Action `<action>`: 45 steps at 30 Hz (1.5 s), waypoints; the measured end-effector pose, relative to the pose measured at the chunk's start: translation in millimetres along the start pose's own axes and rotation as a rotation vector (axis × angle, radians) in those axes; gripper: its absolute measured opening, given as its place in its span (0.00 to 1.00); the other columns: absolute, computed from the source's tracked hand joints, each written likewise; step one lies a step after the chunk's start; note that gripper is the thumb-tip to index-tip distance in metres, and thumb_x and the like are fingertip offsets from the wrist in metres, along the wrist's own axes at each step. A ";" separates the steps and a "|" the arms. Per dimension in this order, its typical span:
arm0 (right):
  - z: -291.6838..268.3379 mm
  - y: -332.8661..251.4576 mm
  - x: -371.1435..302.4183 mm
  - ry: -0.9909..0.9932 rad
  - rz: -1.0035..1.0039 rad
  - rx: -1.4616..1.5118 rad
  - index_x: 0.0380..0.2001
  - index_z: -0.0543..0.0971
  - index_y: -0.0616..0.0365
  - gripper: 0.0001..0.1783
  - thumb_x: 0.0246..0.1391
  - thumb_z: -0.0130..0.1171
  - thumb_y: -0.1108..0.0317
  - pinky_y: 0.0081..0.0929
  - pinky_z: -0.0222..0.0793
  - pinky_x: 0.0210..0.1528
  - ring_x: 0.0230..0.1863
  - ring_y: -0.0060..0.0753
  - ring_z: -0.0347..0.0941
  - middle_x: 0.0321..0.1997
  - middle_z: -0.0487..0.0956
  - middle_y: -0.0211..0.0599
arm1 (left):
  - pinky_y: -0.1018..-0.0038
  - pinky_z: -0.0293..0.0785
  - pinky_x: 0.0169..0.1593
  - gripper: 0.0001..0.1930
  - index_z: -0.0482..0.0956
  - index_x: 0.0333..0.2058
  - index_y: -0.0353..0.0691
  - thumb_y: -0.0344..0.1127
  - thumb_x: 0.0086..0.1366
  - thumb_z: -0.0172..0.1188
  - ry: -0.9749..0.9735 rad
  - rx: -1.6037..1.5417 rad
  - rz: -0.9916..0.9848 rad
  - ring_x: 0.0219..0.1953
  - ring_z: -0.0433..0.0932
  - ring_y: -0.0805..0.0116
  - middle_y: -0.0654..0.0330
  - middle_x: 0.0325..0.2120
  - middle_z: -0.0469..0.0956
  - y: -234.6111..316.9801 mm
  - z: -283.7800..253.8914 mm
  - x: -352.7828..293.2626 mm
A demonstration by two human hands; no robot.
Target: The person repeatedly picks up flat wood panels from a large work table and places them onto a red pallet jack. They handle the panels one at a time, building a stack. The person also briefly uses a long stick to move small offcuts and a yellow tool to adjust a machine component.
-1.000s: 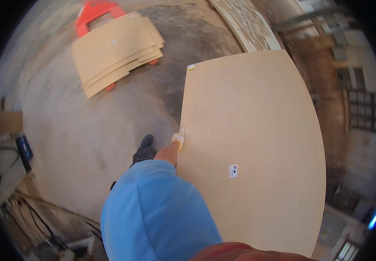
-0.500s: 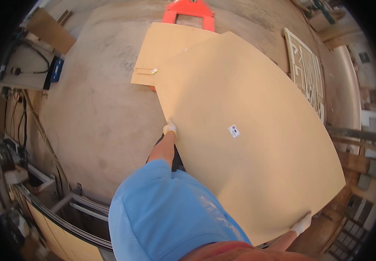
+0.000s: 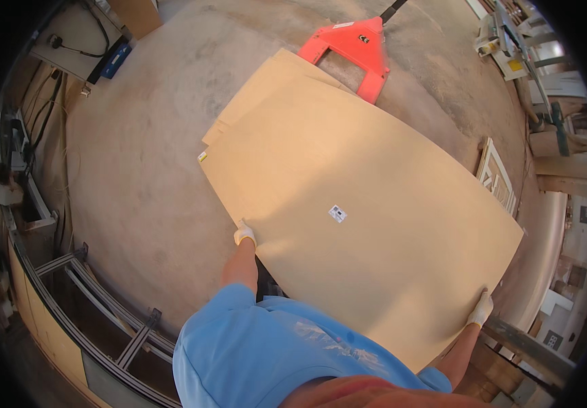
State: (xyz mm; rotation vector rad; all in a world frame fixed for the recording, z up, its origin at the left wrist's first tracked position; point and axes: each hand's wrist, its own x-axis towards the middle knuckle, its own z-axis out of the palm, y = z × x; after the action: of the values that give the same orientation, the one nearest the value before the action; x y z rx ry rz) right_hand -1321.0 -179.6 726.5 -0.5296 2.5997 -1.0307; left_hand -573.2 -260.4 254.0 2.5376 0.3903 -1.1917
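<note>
A large tan fibreboard sheet (image 3: 375, 183) spans the middle of the view, with a small white label on its face. My gloved left hand (image 3: 244, 234) grips its left edge, the thumb lying on top. My right hand (image 3: 481, 309), also in a white glove, is closed on the edge at the lower right. The fingers under the board are hidden on both sides. Beneath its far left end, more tan sheets (image 3: 252, 92) stick out. They lie by a red pallet jack (image 3: 371, 60), whose forks run out of sight under the boards.
Along the left stands a metal-framed bench (image 3: 130, 347). A blue box (image 3: 115, 61) is fixed to a table at the upper left. White-framed panels (image 3: 496, 178) lie to the right, near a metal beam (image 3: 531, 350) and stacked material.
The held sheet has turned and shifted left at its far end, now covering more of the sheets below. Both hands keep their grip; my view has turned, bringing more of the pallet jack in.
</note>
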 end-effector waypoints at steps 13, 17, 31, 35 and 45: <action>74.2 143.6 219.4 -0.563 0.398 0.200 0.62 0.71 0.61 0.27 0.66 0.59 0.57 0.38 0.70 0.63 0.60 0.33 0.72 0.61 0.76 0.35 | 0.60 0.74 0.58 0.36 0.75 0.57 0.29 0.60 0.66 0.61 -0.193 -0.487 -0.047 0.53 0.79 0.54 0.49 0.56 0.78 -49.5 195.4 -39.3; 170.9 198.8 255.0 -0.647 0.360 0.187 0.56 0.74 0.63 0.24 0.64 0.63 0.58 0.35 0.71 0.60 0.55 0.32 0.73 0.55 0.77 0.36 | 0.60 0.76 0.56 0.32 0.76 0.57 0.31 0.52 0.65 0.67 -0.318 -0.600 -0.011 0.52 0.80 0.58 0.52 0.54 0.79 -68.0 245.5 -42.5; 572.2 304.7 233.2 -0.808 0.346 0.197 0.59 0.72 0.68 0.27 0.66 0.60 0.58 0.37 0.71 0.60 0.57 0.37 0.73 0.61 0.76 0.43 | 0.56 0.78 0.49 0.35 0.72 0.61 0.37 0.59 0.66 0.63 -0.340 -0.304 -0.061 0.48 0.80 0.57 0.53 0.52 0.79 -136.5 409.1 -105.3; 656.8 320.5 221.4 -0.844 0.322 0.311 0.56 0.74 0.67 0.24 0.65 0.60 0.59 0.36 0.72 0.55 0.51 0.34 0.75 0.54 0.79 0.38 | 0.61 0.78 0.48 0.32 0.77 0.57 0.35 0.56 0.66 0.63 -0.377 -0.267 0.022 0.45 0.82 0.57 0.52 0.48 0.82 -103.0 424.4 -51.5; 575.7 293.1 222.7 -1.002 -0.208 -0.678 0.37 0.77 0.56 0.07 0.63 0.51 0.67 0.26 0.65 0.19 0.19 0.25 0.69 0.23 0.76 0.32 | 0.64 0.74 0.31 0.21 0.82 0.33 0.35 0.52 0.66 0.58 -0.787 0.522 0.202 0.23 0.79 0.64 0.55 0.22 0.81 -147.5 305.3 -43.0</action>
State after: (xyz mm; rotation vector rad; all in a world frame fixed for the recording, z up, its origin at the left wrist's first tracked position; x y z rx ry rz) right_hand -1356.6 -420.5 88.0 -1.1218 1.8905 0.1650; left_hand -866.4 -248.6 78.7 2.1250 -0.4013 -2.2603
